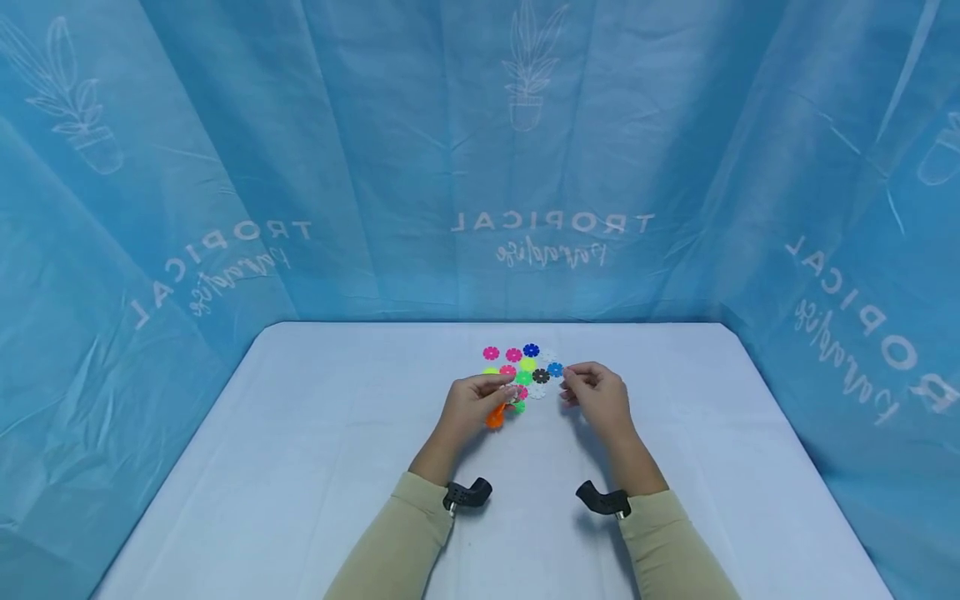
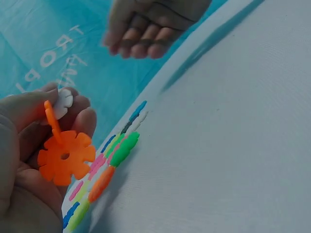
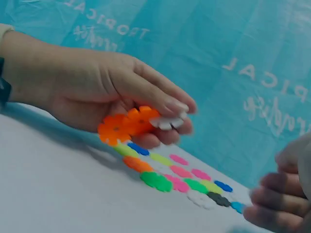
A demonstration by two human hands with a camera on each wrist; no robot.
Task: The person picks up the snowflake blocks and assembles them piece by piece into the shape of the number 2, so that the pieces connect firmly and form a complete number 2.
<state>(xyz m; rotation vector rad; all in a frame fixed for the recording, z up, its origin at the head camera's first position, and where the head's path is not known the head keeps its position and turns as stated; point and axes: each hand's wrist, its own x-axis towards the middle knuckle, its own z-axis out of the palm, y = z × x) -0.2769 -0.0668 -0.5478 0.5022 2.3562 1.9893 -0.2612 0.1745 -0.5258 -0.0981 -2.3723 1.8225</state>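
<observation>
My left hand pinches a small chain of flower-shaped plastic discs. In the left wrist view, an orange disc hangs at its lower end, joined to a second orange disc seen nearly edge-on. A white disc sits between the thumb and fingers at the top. My right hand hovers over the table with its fingers loosely bent and nothing in them. Closest to its fingertips in the head view is a light blue disc, lying flat on the table.
Several loose discs lie in a cluster beyond and between the hands, among them a black disc, a dark blue disc and a green disc. The table has a white cover; blue printed curtains enclose its back and sides.
</observation>
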